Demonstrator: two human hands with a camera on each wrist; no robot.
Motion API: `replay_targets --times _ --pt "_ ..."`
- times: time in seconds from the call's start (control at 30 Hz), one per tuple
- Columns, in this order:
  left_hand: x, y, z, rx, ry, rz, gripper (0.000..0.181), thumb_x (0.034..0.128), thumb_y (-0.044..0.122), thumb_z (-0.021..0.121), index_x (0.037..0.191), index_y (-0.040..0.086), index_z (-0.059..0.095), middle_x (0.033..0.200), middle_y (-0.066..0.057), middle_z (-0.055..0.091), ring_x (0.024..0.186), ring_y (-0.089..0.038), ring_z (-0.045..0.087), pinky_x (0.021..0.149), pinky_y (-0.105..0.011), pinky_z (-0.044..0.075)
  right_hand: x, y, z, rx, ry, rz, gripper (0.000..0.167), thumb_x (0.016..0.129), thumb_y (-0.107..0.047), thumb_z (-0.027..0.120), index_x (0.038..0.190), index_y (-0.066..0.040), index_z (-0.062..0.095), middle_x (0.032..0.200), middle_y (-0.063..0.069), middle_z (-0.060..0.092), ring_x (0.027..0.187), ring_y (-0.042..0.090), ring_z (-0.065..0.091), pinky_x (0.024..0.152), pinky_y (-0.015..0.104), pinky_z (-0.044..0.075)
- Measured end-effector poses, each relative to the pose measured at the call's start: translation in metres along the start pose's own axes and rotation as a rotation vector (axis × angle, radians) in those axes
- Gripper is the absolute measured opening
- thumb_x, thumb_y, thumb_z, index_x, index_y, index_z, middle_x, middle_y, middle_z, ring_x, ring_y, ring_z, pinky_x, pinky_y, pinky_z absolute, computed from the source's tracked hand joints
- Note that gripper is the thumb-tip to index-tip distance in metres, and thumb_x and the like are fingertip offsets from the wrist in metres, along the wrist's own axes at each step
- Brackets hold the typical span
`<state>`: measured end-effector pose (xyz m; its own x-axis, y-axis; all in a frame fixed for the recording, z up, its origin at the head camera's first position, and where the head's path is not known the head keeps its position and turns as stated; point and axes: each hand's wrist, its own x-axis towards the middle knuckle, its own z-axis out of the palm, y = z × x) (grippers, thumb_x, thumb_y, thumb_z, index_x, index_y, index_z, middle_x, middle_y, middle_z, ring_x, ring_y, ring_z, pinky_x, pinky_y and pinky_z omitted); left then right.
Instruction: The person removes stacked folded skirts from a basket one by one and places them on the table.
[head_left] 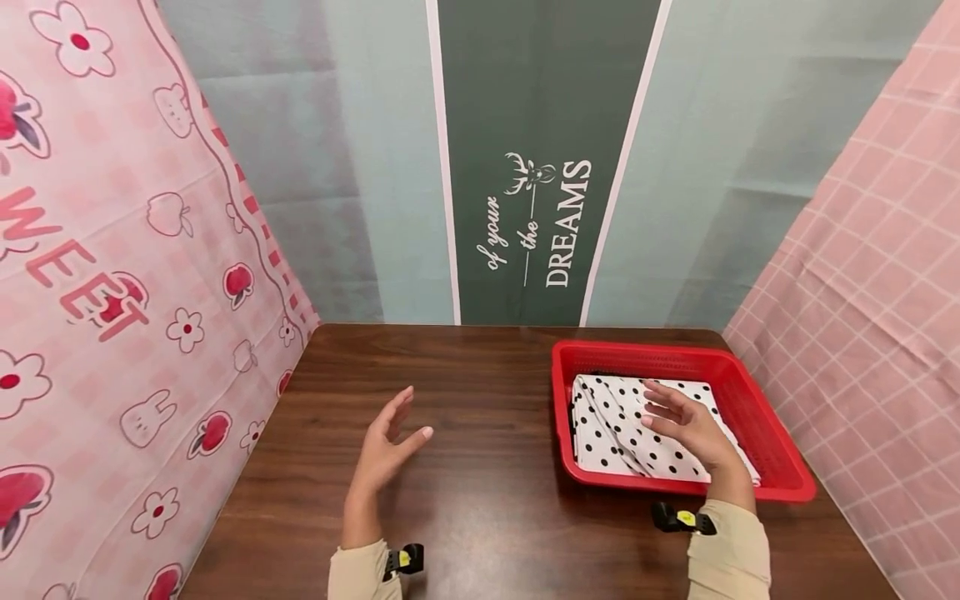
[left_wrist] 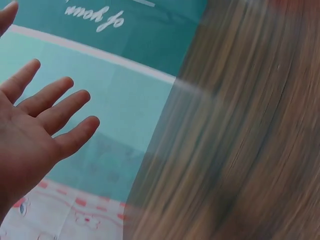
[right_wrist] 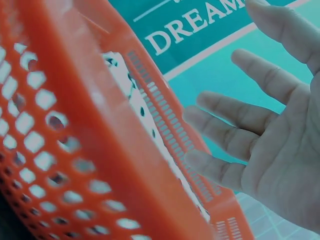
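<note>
A folded white cloth with black polka dots (head_left: 607,433) lies inside a red plastic basket (head_left: 780,450) on the right of the table. Over the cloth hovers my right hand (head_left: 693,429), its fingers relaxed and slightly bent, holding nothing. The right wrist view has this hand (right_wrist: 270,130) beside the basket's perforated wall (right_wrist: 95,120), with a strip of the dotted cloth (right_wrist: 142,112) showing past the rim. To the left, my left hand (head_left: 382,450) is raised above the bare wood, thumb and fingers spread apart. Its palm (left_wrist: 30,135) holds nothing in the left wrist view.
The brown wooden table (head_left: 465,400) reaches back to a grey-green hanging cloth (head_left: 540,100) with printed lettering. Pink patterned cloth (head_left: 150,275) hangs on the left, and pink checked cloth (head_left: 870,292) on the right, close to the basket.
</note>
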<state>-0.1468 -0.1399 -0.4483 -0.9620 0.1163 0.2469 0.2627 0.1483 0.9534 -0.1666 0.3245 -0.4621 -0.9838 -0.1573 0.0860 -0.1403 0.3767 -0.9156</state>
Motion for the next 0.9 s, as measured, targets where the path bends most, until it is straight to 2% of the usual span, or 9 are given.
replay_targets --times 0.13,0.23,0.33,0.47,0.6,0.67,0.73,0.8,0.9 --pt "0.007 0.002 0.015 -0.025 -0.035 0.021 0.064 0.0806 0.000 0.070 0.137 -0.002 0.040 0.136 -0.026 0.041 0.125 -0.043 0.035 0.099 -0.056 0.028 -0.002 0.003 -0.016 -0.038 -0.019 0.028 0.060 0.090 -0.019 0.062 0.142 -0.003 0.035 0.133 0.027 0.041 0.115 0.033 0.050 0.079 0.023 0.047" --pt "0.011 0.002 0.026 -0.049 -0.053 0.033 0.063 0.0801 -0.002 0.069 0.136 -0.004 0.040 0.134 -0.027 0.042 0.124 -0.042 0.037 0.098 -0.057 0.029 -0.002 0.004 -0.027 -0.065 -0.001 0.043 0.060 0.090 -0.022 0.062 0.142 -0.006 0.037 0.131 0.019 0.046 0.110 0.021 0.055 0.079 0.023 0.047" --pt "0.015 0.002 0.035 -0.084 -0.065 0.042 0.062 0.0799 -0.004 0.069 0.135 -0.006 0.040 0.133 -0.029 0.042 0.123 -0.042 0.038 0.099 -0.056 0.028 -0.001 0.004 -0.035 -0.073 0.014 0.034 0.058 0.090 -0.020 0.062 0.142 -0.008 0.038 0.127 0.011 0.048 0.102 0.001 0.054 0.078 0.020 0.046" --pt "0.018 0.004 0.048 -0.102 -0.049 0.028 0.062 0.0803 -0.003 0.069 0.136 -0.005 0.040 0.133 -0.027 0.043 0.122 -0.041 0.040 0.098 -0.056 0.029 0.000 0.006 -0.043 -0.073 0.024 0.030 0.057 0.090 -0.018 0.062 0.141 -0.008 0.039 0.126 0.010 0.048 0.097 -0.002 0.055 0.077 0.020 0.046" --pt "0.019 0.008 0.061 -0.100 -0.048 0.016 0.063 0.0814 0.001 0.069 0.137 -0.002 0.040 0.133 -0.026 0.044 0.122 -0.039 0.042 0.097 -0.056 0.031 0.000 0.007 -0.050 -0.116 0.024 0.067 0.059 0.090 -0.021 0.062 0.142 -0.007 0.037 0.131 0.022 0.044 0.095 -0.005 0.054 0.083 0.035 0.047" --pt "0.021 0.009 0.067 -0.102 -0.056 0.020 0.062 0.0815 0.001 0.069 0.137 -0.002 0.040 0.133 -0.025 0.044 0.122 -0.039 0.041 0.097 -0.056 0.031 0.000 0.008 -0.054 -0.125 0.014 0.096 0.061 0.090 -0.023 0.062 0.142 -0.006 0.035 0.133 0.028 0.041 0.094 -0.006 0.054 0.087 0.047 0.044" --pt "0.022 0.011 0.074 -0.100 -0.065 0.031 0.061 0.0815 0.002 0.069 0.136 -0.002 0.041 0.133 -0.025 0.045 0.122 -0.039 0.041 0.097 -0.056 0.031 0.000 0.011 -0.059 -0.135 0.003 0.123 0.063 0.090 -0.026 0.062 0.143 -0.004 0.034 0.134 0.031 0.038 0.093 -0.007 0.053 0.087 0.054 0.041" --pt "0.023 0.012 0.080 -0.098 -0.071 0.042 0.060 0.0816 0.003 0.070 0.135 -0.002 0.043 0.132 -0.024 0.046 0.122 -0.038 0.042 0.096 -0.055 0.032 0.002 0.014 -0.064 -0.150 -0.009 0.136 0.065 0.090 -0.026 0.062 0.142 0.000 0.033 0.134 0.032 0.037 0.093 -0.007 0.053 0.087 0.050 0.043" --pt "0.025 0.015 0.090 -0.096 -0.078 0.053 0.059 0.0815 0.004 0.070 0.134 -0.001 0.044 0.131 -0.023 0.047 0.121 -0.036 0.043 0.095 -0.055 0.034 0.006 0.017 -0.072 -0.173 -0.020 0.140 0.066 0.090 -0.027 0.062 0.141 0.002 0.033 0.133 0.027 0.042 0.093 -0.007 0.053 0.082 0.031 0.047"
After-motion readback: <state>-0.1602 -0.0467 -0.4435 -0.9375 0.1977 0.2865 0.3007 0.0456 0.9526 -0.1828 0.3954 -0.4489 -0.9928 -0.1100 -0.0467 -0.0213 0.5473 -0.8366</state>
